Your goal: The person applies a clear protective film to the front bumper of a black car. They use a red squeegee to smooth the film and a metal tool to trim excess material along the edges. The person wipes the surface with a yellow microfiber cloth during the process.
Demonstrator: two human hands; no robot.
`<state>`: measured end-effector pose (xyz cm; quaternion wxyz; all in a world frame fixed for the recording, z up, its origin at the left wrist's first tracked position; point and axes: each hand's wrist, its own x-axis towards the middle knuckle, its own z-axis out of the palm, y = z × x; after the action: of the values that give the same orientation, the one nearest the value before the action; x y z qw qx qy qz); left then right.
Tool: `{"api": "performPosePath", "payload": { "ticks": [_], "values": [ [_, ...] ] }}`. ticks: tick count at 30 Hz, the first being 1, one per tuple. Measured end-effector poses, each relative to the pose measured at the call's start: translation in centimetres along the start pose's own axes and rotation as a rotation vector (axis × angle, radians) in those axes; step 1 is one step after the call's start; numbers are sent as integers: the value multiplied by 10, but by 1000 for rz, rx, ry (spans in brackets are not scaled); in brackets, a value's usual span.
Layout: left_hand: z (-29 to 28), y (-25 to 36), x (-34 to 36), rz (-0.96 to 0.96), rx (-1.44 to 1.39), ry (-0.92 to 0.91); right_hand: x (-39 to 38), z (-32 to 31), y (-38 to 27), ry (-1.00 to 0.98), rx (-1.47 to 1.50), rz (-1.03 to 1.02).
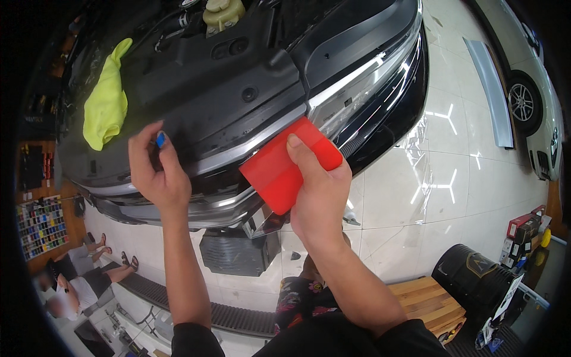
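Observation:
My right hand (321, 187) is closed round a flat red squeegee (267, 175), its thumb pressed on the face. The squeegee is over the chrome-edged front of the black car (256, 137), beside the headlight (351, 104); I cannot tell whether it touches. My left hand (157, 172) is raised above the front edge of the car to the left, fingers curled. Between its thumb and fingers shows a small blue piece (160, 140), mostly hidden, its kind unclear. A crumpled yellow-green cloth (106, 104) lies on the black plastic engine-bay cover (238, 71), beyond my left hand.
A dark box-like block (239, 253) stands on the tiled floor (440, 184) below the bumper. At the right are a wooden-topped bench (428, 303), a black drum (470, 268), a long silver panel (491, 95) and another car (529, 71). People (77, 291) sit at the lower left.

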<state>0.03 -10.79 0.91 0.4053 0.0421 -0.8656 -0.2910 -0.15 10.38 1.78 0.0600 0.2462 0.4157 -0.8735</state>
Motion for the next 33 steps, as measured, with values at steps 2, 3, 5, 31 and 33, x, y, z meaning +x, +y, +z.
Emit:
{"api": "performPosePath", "payload": {
  "ticks": [2,3,5,31,33],
  "values": [
    [0,-1,1,23,9,14,-2,-6,1,-13,8,-5],
    [0,-2,1,41,18,18,-7,-13,-2,-19,12,3],
    [-1,-3,1,75,37,26,-12,-18,1,-49,4,-5],
    [-2,-2,-3,171,113,40,-46,-101,-74,-1185,-779,-691],
    [-5,-2,-5,176,120,40,-42,-104,-71,-1197,-768,-939]
  ]
}}
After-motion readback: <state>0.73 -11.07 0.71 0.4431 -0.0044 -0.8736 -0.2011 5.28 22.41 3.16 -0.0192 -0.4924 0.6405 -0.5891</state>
